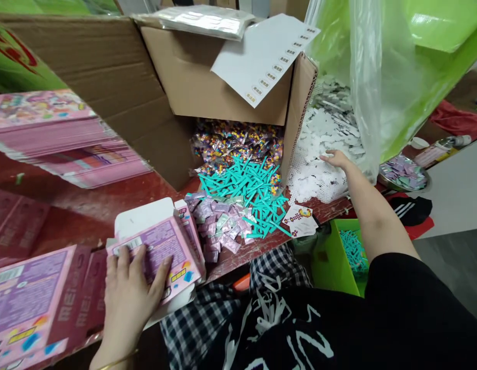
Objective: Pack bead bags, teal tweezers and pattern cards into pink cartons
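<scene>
Left hand: the left hand (132, 282) lies palm down with fingers spread across the printed face of a pink carton (180, 252), not wrapped round it.
Right hand: the right hand (336, 159) reaches to the heap of white pieces (327, 128), fingers loosely parted; no piece shows between them, and contact is hard to tell.
Carton: on the tabletop (225, 261) at the near edge, left of the loose parts; a white flap (144, 218) sticks out beyond it, so it looks unclosed. Its inside is hidden.
Second carton: a narrower pink carton (192, 228) stands just beside it, towards the sachets.
Left-side boxes: printed boxes (26, 288) stand grouped at the left, apparently shaped and shut; whether they are filled cannot be told.
Flat stack: pink printed stock (49, 136) lies piled farther back, seemingly unused.
Loose parts: sachets (223, 226), turquoise sticks (242, 190) and bagged beads (238, 139) lie in plentiful heaps; printed cards (300, 220) lie at the right edge.
Progress: probably mid-run, with some boxes made up, this carton unfinished and much material left.
</scene>
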Demonstrator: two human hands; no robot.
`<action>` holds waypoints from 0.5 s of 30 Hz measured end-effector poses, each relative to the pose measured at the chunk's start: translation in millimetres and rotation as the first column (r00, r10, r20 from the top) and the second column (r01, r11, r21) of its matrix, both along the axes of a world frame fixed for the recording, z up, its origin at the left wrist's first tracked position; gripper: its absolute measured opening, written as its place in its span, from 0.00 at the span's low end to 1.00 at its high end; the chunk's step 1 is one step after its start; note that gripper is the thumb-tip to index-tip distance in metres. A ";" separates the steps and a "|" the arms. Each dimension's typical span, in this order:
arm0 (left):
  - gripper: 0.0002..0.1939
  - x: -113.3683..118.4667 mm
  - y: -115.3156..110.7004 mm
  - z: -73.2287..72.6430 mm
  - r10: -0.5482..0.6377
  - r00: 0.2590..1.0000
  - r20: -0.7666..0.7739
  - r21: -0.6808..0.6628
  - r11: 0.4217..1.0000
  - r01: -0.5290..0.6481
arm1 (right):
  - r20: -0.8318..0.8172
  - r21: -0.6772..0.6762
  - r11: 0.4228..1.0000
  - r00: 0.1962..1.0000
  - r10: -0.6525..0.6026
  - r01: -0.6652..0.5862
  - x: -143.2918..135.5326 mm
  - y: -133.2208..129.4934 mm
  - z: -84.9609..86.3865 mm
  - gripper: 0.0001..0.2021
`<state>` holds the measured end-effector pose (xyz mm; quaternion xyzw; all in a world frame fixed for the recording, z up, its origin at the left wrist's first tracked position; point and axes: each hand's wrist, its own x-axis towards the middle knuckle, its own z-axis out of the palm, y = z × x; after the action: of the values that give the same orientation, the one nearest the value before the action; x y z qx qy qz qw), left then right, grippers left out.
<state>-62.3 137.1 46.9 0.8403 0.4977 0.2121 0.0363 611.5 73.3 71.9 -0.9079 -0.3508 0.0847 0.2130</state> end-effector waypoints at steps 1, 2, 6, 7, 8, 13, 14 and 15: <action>0.35 -0.3 0.0 2.1 0.017 1.000 -0.016 -0.028 0.999 -0.017 | 0.010 -0.004 1.000 1.000 -0.003 0.003 -3.0 -3.6 0.1 0.29; 0.34 0.1 -1.1 5.0 0.035 0.999 -0.031 -0.054 0.998 -0.036 | 0.017 -0.007 1.000 1.000 0.006 -0.006 -7.6 -7.4 -2.1 0.27; 0.33 6.4 -15.0 21.4 0.072 0.996 -0.044 -0.112 0.991 -0.076 | -0.025 -0.065 0.989 0.991 0.135 -0.136 -38.4 -27.0 -27.9 0.19; 0.34 7.9 -20.6 25.4 0.078 0.996 -0.035 -0.114 0.990 -0.082 | -0.027 -0.077 0.984 0.986 0.162 -0.163 -48.1 -33.6 -35.5 0.18; 0.34 8.9 -27.2 29.0 0.071 0.997 -0.018 -0.113 0.991 -0.072 | -0.004 -0.066 0.982 0.984 0.177 -0.177 -58.4 -40.8 -42.7 0.18; 0.26 10.4 -73.8 36.3 -0.101 0.979 0.175 0.047 0.994 0.094 | 0.128 0.204 0.971 0.987 0.099 -0.124 -122.6 -86.2 -76.8 0.18; 0.24 11.4 -84.2 34.4 -0.138 0.966 0.219 0.104 0.988 0.117 | 0.105 0.233 0.965 0.990 0.097 -0.119 -136.7 -96.4 -84.7 0.18; 0.22 12.9 -94.1 31.4 -0.178 0.951 0.254 0.147 0.979 0.144 | 0.083 0.247 0.961 0.991 0.104 -0.121 -150.3 -106.6 -92.5 0.19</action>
<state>-49.3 42.9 78.3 0.8426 0.4036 0.3504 0.0664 461.2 -33.4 -20.6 -0.8546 -0.4169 0.0201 0.3091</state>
